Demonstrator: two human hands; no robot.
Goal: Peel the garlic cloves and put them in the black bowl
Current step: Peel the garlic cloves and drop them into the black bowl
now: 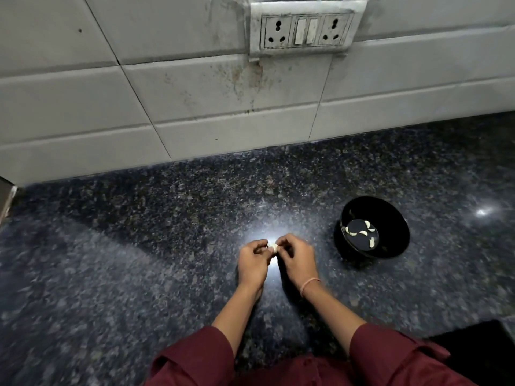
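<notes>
Over the dark speckled granite counter (139, 246), near its middle, I see both hands meeting above a bright glare spot. Left hand (252, 260) and right hand (296, 260) pinch one pale garlic clove (273, 248) between them, fingertips curled tight around it from either side; whether its skin is on or off I cannot tell. Thin orange-pink band (309, 285) on the right wrist, maroon sleeves (195, 358) pushed up the forearms. Black bowl (390, 246) sits on the counter to the right of the hands, apart from them, with several white peeled cloves (351, 232) lying on its bottom. Behind: stained white wall tiles (83, 107), and a grimy twin-socket switch plate (306, 30).
</notes>
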